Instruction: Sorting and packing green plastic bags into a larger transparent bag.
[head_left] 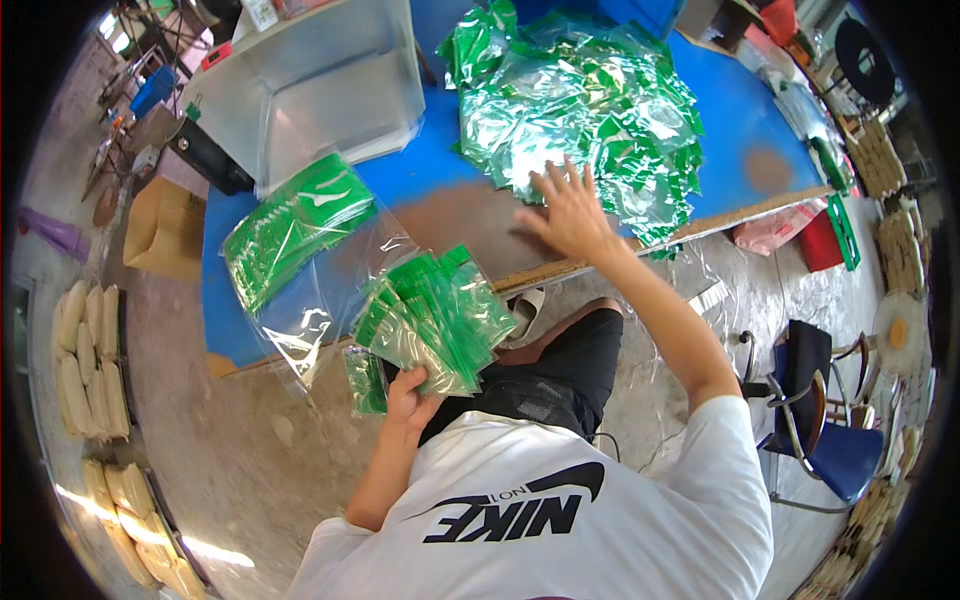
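My left hand (408,398) is closed round the lower end of a fanned bunch of green and clear plastic bags (430,310), held in front of the table's near edge. With fingers spread, my right hand (572,215) is at the near edge of a big loose heap of similar bags (580,110); whether the fingertips touch it I cannot tell. To the left, a neat row of green bags (300,225) lies in a large clear plastic bag (300,335) that hangs over the table edge.
The blue table (430,150) has worn brown patches. A translucent plastic bin (340,100) and a black cylinder (208,155) stand at its back left. A cardboard box (165,228) is on the left. At the right are a blue chair (845,460) and a red crate (822,242).
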